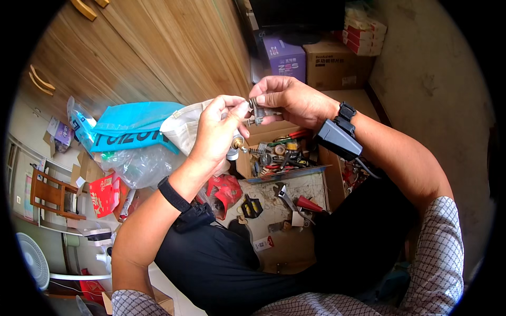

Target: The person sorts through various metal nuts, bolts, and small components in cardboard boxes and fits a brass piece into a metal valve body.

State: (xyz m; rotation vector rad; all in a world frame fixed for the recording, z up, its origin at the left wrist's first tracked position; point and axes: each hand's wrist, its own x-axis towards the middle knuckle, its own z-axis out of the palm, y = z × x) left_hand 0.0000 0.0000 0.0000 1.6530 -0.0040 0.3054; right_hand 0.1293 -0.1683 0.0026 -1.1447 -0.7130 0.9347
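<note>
You are pinching a small metal fitting (pixel 258 111) between the fingertips of your left hand (pixel 216 134) and right hand (pixel 287 100), raised above the open cardboard toolbox (pixel 279 152); it is looking rigid, light and likely slippery, so be gripping its flat sides.

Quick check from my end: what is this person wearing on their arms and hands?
Both hands are bare. The left hand has a black wristband with a black box-shaped device; the right hand a black strap with a grey-black unit and thin cable. Short checked grey-white sleeves.
</note>
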